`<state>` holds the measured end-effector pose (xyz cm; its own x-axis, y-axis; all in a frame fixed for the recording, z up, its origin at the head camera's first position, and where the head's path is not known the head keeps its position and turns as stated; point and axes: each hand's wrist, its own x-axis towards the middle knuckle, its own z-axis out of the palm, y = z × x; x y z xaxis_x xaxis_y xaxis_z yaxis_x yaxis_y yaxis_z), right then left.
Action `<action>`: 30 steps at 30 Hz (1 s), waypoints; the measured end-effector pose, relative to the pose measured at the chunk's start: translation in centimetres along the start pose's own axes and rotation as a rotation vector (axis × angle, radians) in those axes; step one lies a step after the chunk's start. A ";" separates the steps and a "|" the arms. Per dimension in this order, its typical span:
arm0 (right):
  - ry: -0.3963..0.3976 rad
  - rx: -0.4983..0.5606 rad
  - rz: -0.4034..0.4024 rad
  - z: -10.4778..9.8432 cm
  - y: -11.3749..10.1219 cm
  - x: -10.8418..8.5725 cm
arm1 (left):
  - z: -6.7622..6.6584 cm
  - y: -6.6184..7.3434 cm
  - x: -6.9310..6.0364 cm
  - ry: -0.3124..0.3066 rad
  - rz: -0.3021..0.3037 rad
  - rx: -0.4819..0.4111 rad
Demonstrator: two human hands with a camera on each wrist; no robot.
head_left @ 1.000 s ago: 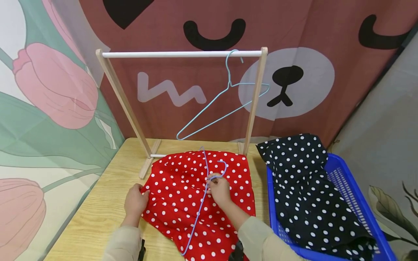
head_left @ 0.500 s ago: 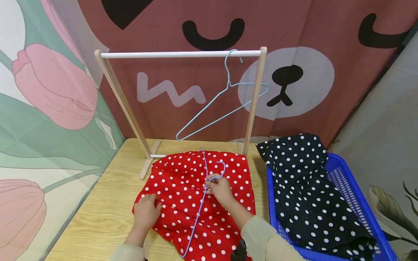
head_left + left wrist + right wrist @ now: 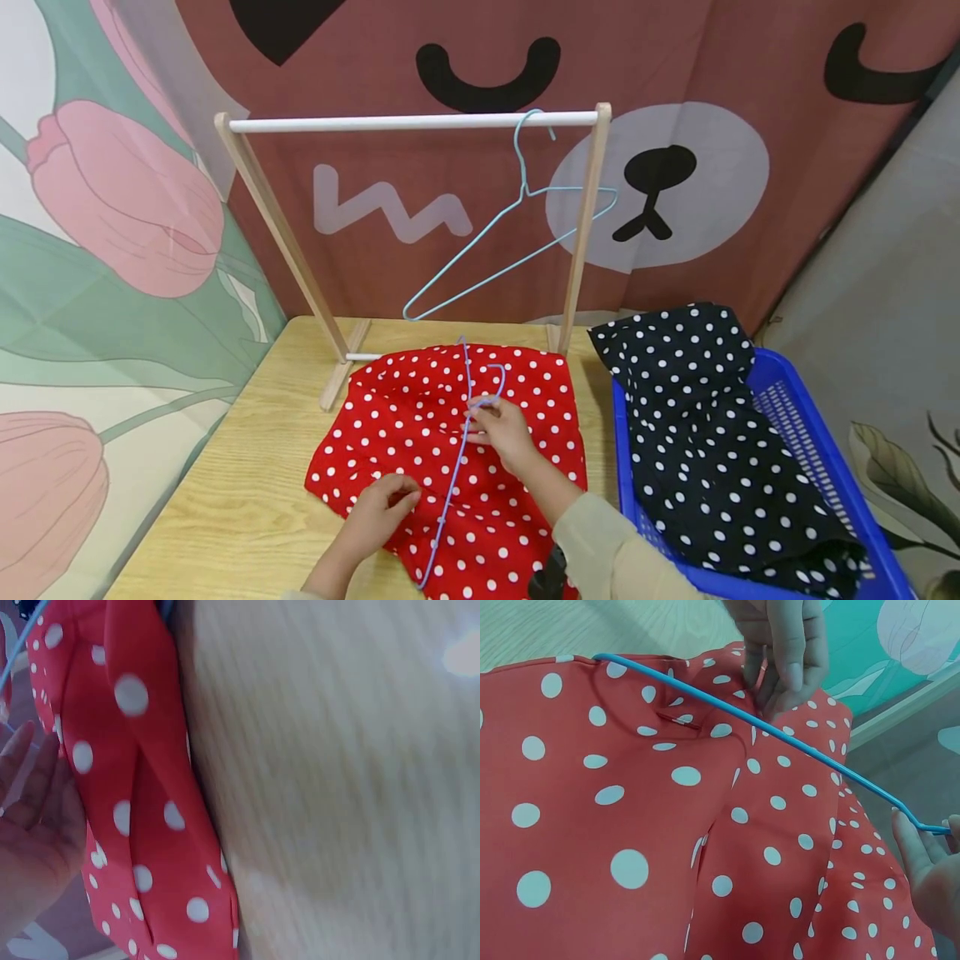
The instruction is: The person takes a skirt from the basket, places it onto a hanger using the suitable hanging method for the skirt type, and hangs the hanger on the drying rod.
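A red cloth with white dots lies spread on the table, and a purple wire hanger is over it, looking blue in the right wrist view. My right hand pinches the hanger at its neck, just below the hook. Left of the hanger, my left hand is over the lower left part of the cloth with loosely bent fingers and nothing between them. In the right wrist view, the left fingers point down close to the cloth beside the hanger's arm; whether they touch the fabric I cannot tell.
Behind the cloth stands a wooden rack with a white rail. A light blue hanger hangs from the rail's right end. On the right, a blue basket holds a black cloth with white dots.
My left hand has let go of the cloth's left edge and moved right and nearer to me, towards the hanger's lower end. The right hand keeps its pinch; the hook has tilted slightly left.
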<state>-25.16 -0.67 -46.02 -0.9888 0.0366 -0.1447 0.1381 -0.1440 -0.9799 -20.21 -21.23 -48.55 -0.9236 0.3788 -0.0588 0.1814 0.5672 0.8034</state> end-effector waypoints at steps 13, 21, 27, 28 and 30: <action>0.015 0.120 0.013 0.6 -0.5 -0.2 | 1.0 1.1 -0.7 -0.201 -0.079 -0.529; 0.023 0.140 0.006 0.9 -0.8 -0.7 | 2.1 0.5 -1.0 -0.260 -0.159 -0.586; -0.003 0.091 0.010 1.0 -1.0 -1.1 | 2.6 0.5 -1.0 -0.255 -0.165 -0.593; -0.010 0.071 0.010 1.0 -1.1 -1.2 | 2.6 0.5 -1.1 -0.250 -0.159 -0.590; -0.024 0.033 0.012 0.9 -1.1 -1.4 | 2.6 0.5 -1.1 -0.240 -0.159 -0.581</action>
<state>-23.95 -1.48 -44.58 -0.9882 0.0113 -0.1525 0.1481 -0.1767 -0.9731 -18.19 -19.50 -49.63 -0.8105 0.5141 -0.2806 -0.2258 0.1677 0.9596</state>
